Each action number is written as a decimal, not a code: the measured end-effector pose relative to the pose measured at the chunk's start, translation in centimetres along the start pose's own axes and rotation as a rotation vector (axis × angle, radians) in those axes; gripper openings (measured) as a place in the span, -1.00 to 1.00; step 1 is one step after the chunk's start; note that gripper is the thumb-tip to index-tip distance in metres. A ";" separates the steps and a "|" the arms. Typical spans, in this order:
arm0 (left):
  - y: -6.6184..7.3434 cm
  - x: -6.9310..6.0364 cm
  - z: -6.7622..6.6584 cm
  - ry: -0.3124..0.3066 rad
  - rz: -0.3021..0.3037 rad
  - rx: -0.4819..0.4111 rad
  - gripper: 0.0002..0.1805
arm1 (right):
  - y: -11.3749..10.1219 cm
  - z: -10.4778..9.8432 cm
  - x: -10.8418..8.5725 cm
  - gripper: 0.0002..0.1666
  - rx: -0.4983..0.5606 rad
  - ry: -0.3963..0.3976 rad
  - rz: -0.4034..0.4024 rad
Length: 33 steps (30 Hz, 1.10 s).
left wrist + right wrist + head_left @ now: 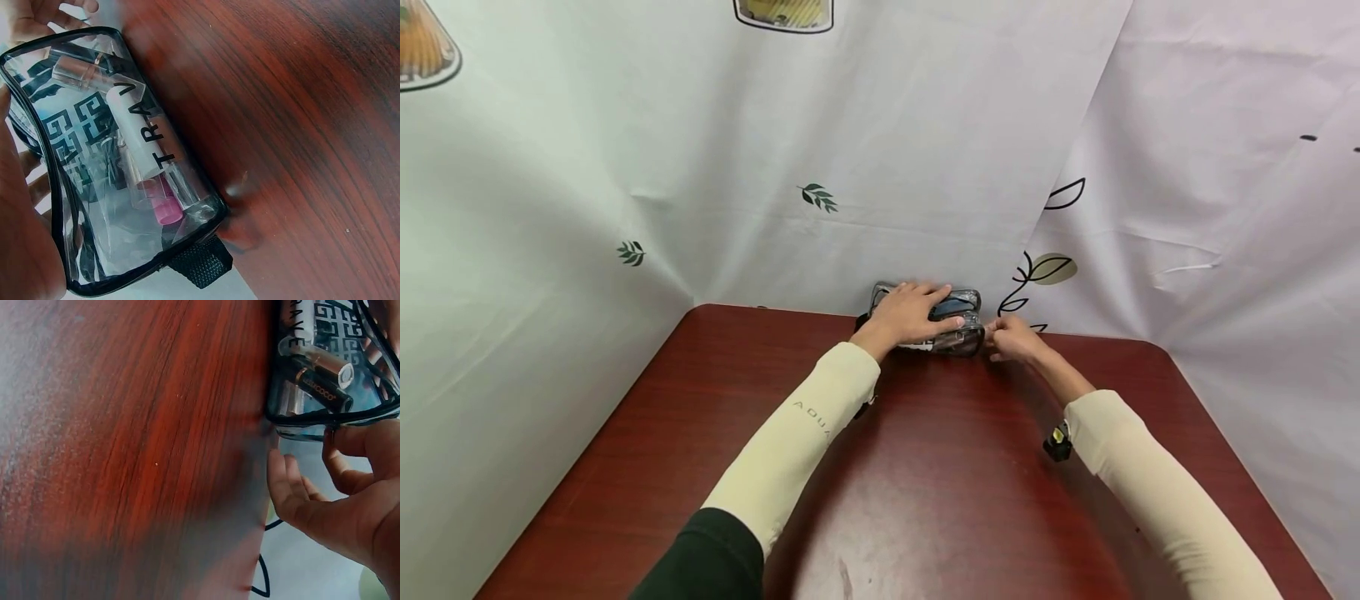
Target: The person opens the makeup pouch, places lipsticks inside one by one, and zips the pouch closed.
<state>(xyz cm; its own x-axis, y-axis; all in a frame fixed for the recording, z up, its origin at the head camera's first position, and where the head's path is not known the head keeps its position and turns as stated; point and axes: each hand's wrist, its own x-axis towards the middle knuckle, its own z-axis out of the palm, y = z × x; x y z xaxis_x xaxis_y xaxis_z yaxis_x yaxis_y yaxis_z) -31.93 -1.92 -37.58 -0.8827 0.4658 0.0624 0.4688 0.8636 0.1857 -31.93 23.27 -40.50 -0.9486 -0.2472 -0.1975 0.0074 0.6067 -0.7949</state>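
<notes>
A clear cosmetic pouch [958,340] with black piping stands at the table's back edge, against the white cloth. Through its plastic in the left wrist view show a white tube [134,128] and a pink-capped tube [165,203]. My left hand [906,315] holds the pouch from above, thumb toward the front and fingers over the back. At the pouch's right end is my right hand [1013,339]; its thumb and index finger pinch at the zipper end, the other fingers loose. The zipper pull is mostly hidden. Beside these fingers, a black tube [322,387] lies inside the pouch.
The dark red wooden table [925,467] stretches in front of the pouch. White cloth [910,150] with printed leaves hangs behind it and on both sides. A black strap loop [203,259] sticks out from the pouch's left end.
</notes>
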 end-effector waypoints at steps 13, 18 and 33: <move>0.2 0.2 -0.1 -0.031 -0.005 0.036 -0.07 | -1.3 -2.8 0.8 -0.52 -0.236 0.080 0.061; 0.4 0.4 -0.2 -0.041 -0.012 0.052 -0.09 | 2.3 -4.8 7.2 -0.41 -0.372 0.121 -0.019; 0.6 0.7 -0.1 -0.035 -0.024 0.085 -0.10 | -9.6 -0.7 -1.2 -0.47 -0.590 0.243 -0.114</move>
<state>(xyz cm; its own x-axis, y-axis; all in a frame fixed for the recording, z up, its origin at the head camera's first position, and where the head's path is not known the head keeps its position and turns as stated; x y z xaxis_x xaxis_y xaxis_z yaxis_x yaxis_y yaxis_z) -32.26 -1.09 -37.28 -0.8929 0.4495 0.0241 0.4495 0.8874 0.1023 -31.05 18.30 -32.23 -0.9783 -0.1984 0.0596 -0.2068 0.9172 -0.3405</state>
